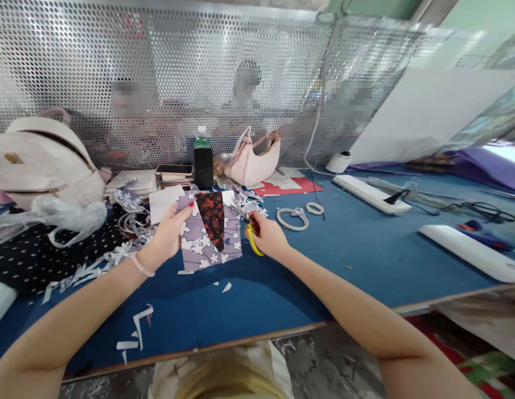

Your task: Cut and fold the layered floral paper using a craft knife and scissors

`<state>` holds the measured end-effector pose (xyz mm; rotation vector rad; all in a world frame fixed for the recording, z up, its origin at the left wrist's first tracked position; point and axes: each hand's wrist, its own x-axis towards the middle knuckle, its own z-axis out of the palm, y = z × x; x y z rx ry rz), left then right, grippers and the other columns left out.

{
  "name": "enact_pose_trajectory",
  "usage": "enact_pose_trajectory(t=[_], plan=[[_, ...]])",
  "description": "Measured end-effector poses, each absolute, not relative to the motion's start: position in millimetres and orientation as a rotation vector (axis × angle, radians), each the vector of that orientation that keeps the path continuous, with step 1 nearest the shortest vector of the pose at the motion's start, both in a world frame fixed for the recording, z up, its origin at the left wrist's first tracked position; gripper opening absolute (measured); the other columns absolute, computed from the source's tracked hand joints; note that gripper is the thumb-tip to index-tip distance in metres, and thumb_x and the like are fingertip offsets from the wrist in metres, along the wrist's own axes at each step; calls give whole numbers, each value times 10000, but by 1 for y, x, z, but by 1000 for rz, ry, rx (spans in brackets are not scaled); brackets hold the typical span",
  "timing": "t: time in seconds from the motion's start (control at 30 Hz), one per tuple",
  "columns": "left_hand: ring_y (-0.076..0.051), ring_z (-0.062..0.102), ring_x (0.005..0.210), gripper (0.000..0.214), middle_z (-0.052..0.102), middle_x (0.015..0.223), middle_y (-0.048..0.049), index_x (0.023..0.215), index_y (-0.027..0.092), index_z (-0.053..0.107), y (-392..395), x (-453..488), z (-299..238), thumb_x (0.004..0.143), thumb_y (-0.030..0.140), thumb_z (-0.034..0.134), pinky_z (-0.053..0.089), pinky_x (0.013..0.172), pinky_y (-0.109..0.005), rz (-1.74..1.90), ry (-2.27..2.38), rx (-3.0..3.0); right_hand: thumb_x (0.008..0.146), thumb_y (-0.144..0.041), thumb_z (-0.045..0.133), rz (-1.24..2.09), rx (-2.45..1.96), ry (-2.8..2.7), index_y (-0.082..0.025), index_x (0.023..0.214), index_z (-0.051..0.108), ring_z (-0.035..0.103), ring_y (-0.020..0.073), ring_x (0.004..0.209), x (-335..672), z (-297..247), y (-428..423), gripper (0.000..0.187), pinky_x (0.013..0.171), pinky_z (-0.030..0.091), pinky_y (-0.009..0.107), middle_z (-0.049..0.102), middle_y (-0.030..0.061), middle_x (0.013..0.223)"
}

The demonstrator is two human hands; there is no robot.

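Observation:
My left hand point(169, 230) pinches the upper left side of a lilac fabric piece point(193, 244) with white flowers, its thumb on the front. A dark, orange-flecked wedge point(211, 219) runs down the middle of that piece, narrowing towards the bottom. In my right hand point(268, 237) is a pair of scissors point(253, 238) with yellow handles. Their metal blades point up and left, at the fabric's upper right edge beside a white patch point(228, 198). Whether the blades are parted I cannot tell.
White scraps point(135, 332) lie on the blue table point(324, 277). A polka-dot cloth point(75, 244), a pale backpack point(45, 155), a phone point(174, 169), a dark bottle point(203, 166) and a pink handbag point(257, 160) stand behind and left. Tape rolls point(293, 219) and white bars point(369, 194) lie right.

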<state>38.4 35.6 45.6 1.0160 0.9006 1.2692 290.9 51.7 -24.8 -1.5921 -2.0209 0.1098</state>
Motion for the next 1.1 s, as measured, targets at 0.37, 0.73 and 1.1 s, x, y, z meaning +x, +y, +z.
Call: enact_pose_trajectory(t=[0.37, 0.73, 1.1], plan=[[-193, 720, 811, 296, 733, 828, 7, 963, 212, 658, 33, 40, 47, 720, 331, 776, 575, 692, -281, 1274, 911, 1008, 768, -352, 572, 45, -1624, -2004, -217, 911, 603, 639, 236, 633, 289, -25, 52, 198, 559, 379, 284, 690, 55, 710], [-203, 737, 778, 155, 762, 849, -17, 959, 181, 688, 18, 50, 58, 805, 196, 681, 603, 695, -299, 1303, 894, 758, 787, -335, 576, -5, -1702, -1990, -189, 965, 605, 655, 249, 689, 288, -23, 52, 232, 587, 393, 285, 697, 76, 758], [-152, 682, 558, 36, 721, 697, -11, 815, 147, 676, 12, 54, 60, 816, 135, 642, 551, 537, -245, 1257, 968, 579, 801, -294, 580, -4, -1758, -2066, -193, 1007, 649, 663, 236, 686, 282, -25, 51, 240, 588, 371, 269, 730, 68, 790]])
